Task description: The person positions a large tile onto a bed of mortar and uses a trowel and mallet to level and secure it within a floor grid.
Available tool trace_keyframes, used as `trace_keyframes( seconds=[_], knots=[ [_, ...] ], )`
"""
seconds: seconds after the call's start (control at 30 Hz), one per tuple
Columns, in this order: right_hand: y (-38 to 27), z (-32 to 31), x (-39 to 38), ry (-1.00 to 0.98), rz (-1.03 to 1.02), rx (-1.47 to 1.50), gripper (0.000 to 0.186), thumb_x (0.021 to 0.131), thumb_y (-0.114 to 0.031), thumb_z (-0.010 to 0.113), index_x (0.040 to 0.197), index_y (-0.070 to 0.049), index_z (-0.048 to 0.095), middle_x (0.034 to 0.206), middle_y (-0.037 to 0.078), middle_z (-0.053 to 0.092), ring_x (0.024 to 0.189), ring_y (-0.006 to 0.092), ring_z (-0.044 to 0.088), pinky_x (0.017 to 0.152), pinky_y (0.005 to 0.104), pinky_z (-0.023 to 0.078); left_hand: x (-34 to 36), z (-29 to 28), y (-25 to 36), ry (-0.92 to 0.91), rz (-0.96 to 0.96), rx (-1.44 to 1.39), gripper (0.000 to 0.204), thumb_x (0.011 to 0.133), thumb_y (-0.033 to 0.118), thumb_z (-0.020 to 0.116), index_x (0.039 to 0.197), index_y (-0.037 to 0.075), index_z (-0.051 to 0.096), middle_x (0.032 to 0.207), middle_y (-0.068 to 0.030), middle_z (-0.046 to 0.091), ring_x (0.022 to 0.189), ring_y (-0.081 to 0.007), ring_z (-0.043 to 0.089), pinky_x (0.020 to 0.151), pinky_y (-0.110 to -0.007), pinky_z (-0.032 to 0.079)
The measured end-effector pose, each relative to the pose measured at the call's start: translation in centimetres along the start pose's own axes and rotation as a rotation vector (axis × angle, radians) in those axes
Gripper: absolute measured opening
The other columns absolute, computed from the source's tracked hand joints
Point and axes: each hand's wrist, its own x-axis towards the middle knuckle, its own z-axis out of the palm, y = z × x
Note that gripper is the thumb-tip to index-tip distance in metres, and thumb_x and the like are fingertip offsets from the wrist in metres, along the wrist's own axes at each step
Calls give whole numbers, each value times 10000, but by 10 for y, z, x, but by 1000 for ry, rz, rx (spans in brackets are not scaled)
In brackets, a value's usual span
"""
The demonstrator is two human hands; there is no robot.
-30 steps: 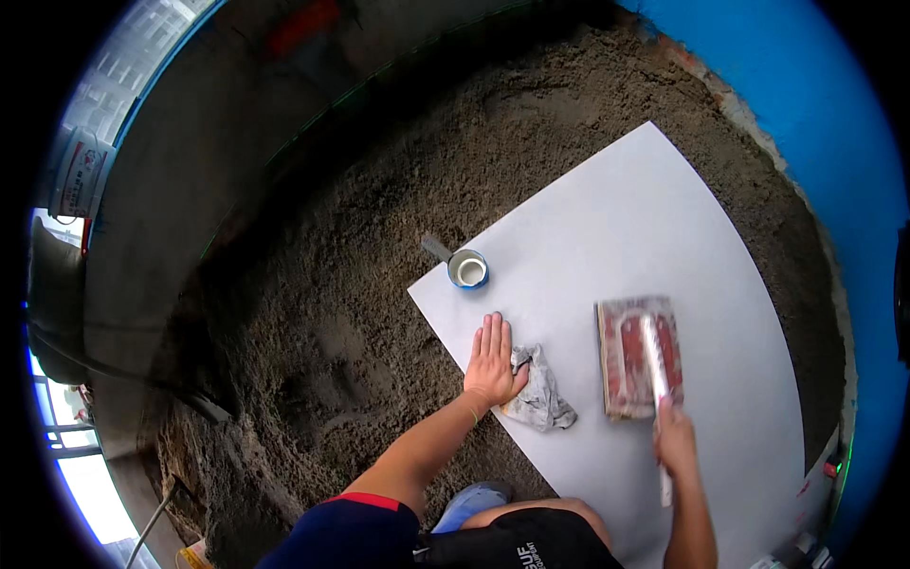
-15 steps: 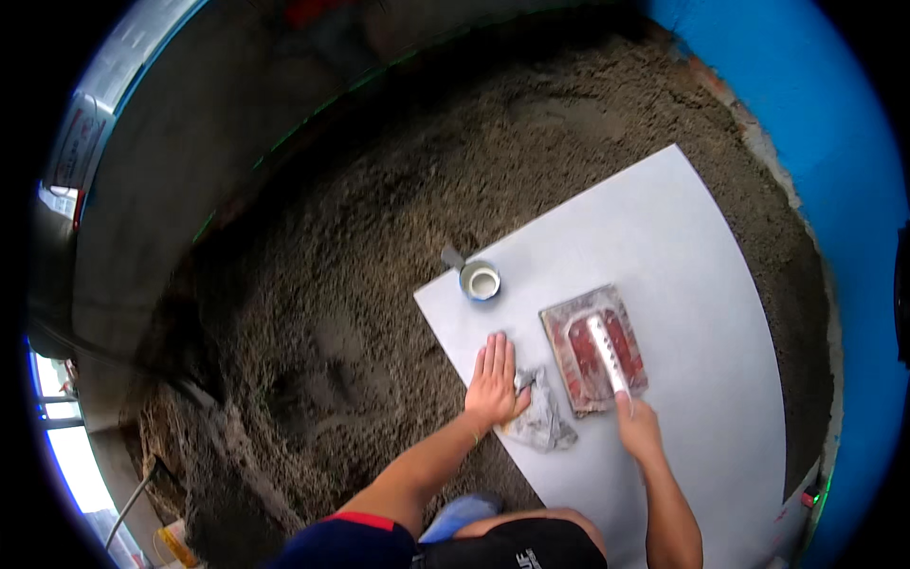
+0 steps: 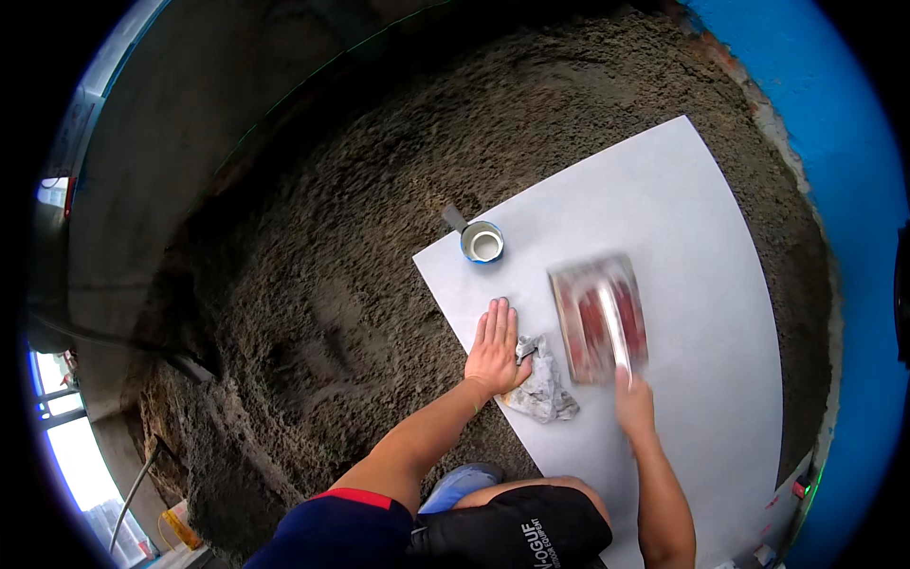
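My left hand (image 3: 492, 351) lies flat on the left edge of a large white tile (image 3: 687, 218), fingers stretched out. Beside its thumb is a crumpled grey-white rag (image 3: 543, 384), with a small grey piece at its top. My right hand (image 3: 633, 406) is closed round the lower end of the pale handle of a square hand float (image 3: 580, 322) with a reddish back. Motion blurs the float, and whether it touches the tile I cannot tell. A small round blue-rimmed cup (image 3: 484, 244) with a pale inside and a grey handle sits near the tile's left corner.
Rough grey-brown mortar (image 3: 332, 256) surrounds the tile's left and far sides. A bright blue wall (image 3: 806, 104) curves along the right. A dark panel (image 3: 123, 256) stands at the left, near a thin hose (image 3: 137, 498). My knee and blue shoe (image 3: 462, 486) are at the tile's near edge.
The float in my right hand has shifted slightly up and is now blurred. My left hand stays flat in the same place on the tile. The view has tilted a little.
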Motion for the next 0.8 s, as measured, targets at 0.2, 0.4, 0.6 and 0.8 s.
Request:
trace_keyframes(
  seconds=[0.2, 0.4, 0.6, 0.8],
  knots=[
    [-66, -80, 3, -282, 471, 211, 594, 981, -525, 435, 727, -3, 560, 609, 78, 537, 558, 171, 499, 549, 359, 421, -2, 1, -6, 35, 12, 0, 954, 799, 432, 555, 1452, -135, 152, 1541, -325, 106, 1452, -452, 70, 1183, -510, 88],
    [-188, -127, 43, 79, -117, 568, 436, 997, -410, 465, 808, -20, 515, 559, 30, 474, 495, 139, 457, 471, 291, 365, -6, 6, -7, 48, 2, 68, 952, 809, 436, 551, 1456, -132, 143, 1544, -324, 95, 1453, -452, 61, 1184, -507, 80],
    [23, -1, -37, 141, 59, -4, 454, 987, -391, 465, 864, 31, 580, 566, 171, 498, 491, 319, 517, 523, 412, 429, -2, 1, 6, 12, 11, 53, 939, 830, 471, 529, 1458, -126, 166, 1547, -312, 113, 1458, -434, 71, 1189, -485, 81],
    [-41, -92, -12, -188, 557, 347, 574, 980, -579, 397, 687, -94, 492, 512, -4, 427, 390, 100, 407, 364, 279, 313, -4, 2, -2, 50, 21, 31, 969, 804, 446, 556, 1452, -140, 137, 1543, -323, 97, 1455, -447, 54, 1183, -507, 84]
  ],
)
